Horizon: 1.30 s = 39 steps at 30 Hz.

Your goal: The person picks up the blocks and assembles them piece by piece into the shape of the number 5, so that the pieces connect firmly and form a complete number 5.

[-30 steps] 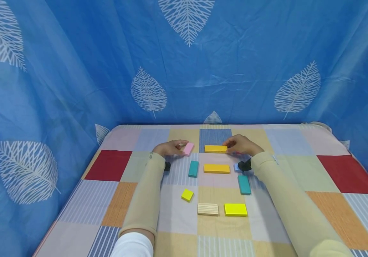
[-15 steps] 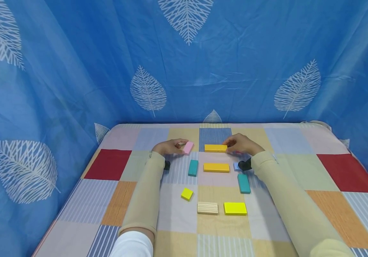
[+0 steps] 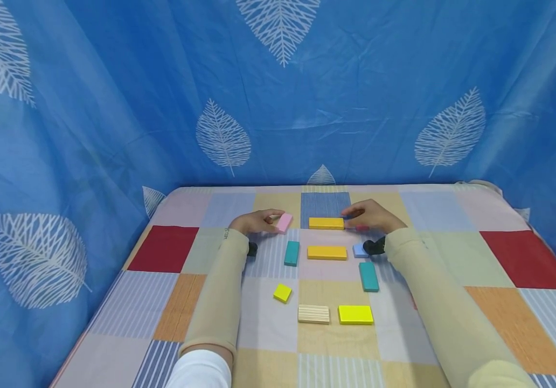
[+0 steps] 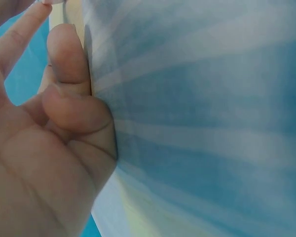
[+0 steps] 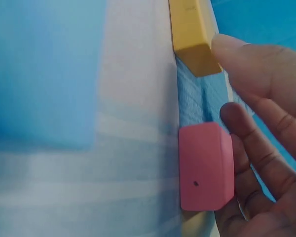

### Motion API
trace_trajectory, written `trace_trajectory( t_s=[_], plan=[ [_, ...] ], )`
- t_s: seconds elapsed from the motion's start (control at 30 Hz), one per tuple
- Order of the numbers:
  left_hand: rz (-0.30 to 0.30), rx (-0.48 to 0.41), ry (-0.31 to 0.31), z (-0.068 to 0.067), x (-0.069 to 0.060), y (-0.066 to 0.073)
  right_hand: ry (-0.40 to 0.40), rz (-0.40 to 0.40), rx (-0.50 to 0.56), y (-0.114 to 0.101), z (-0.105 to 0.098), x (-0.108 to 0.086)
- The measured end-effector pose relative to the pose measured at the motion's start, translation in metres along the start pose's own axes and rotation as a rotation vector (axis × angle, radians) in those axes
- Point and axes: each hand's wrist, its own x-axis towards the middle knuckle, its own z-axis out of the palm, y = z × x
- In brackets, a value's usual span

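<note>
My left hand [image 3: 252,222] pinches a pale pink wooden block [image 3: 285,222] between thumb and fingers at the far left of the layout. Its lower fingers curl inward in the left wrist view, where the block is almost wholly out of frame. At the right end of the far orange-yellow block [image 3: 326,223], my right hand [image 3: 374,214] has its fingers spread. In the right wrist view, the thumb tip lies at the end of that block [image 5: 200,59], contact unclear. A red-pink block [image 5: 204,168] stands beside the fingers, mostly hidden by the hand in the head view.
A second orange-yellow block [image 3: 327,253] lies nearer, between a teal block [image 3: 292,254] and a small blue block [image 3: 360,250]. Closer still are another teal block [image 3: 369,277], a yellow square [image 3: 282,293], a ridged wooden block [image 3: 314,314] and a yellow rectangle [image 3: 355,314].
My right hand has drawn slightly to the right, its fingers coming off the top of the far orange-yellow block. The left hand keeps its hold on the pale pink block.
</note>
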Motion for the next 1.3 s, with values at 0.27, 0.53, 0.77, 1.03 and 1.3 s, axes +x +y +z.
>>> trace_trajectory(
  t_s=[0.27, 0.53, 0.77, 1.03, 1.3],
  plan=[
    [-0.013, 0.002, -0.002, -0.0001, -0.0031, 0.003, -0.021, 0.039, 0.001, -0.0026, -0.0024, 0.0002],
    [-0.017, -0.038, -0.002, -0.0008, -0.002, 0.0023, -0.057, 0.058, 0.017, -0.0038, -0.0032, 0.0039],
    [-0.008, -0.059, -0.05, -0.0049, -0.0007, 0.0024, -0.076, 0.035, 0.008, -0.0041, -0.0073, 0.0042],
    [-0.003, 0.02, -0.016, -0.0022, 0.0, 0.0028, -0.083, 0.042, 0.002, -0.0026, -0.0085, 0.0061],
    [0.06, 0.089, 0.004, 0.0003, -0.0022, 0.0017, -0.076, 0.044, -0.001, -0.0012, -0.0062, 0.0067]
  ],
)
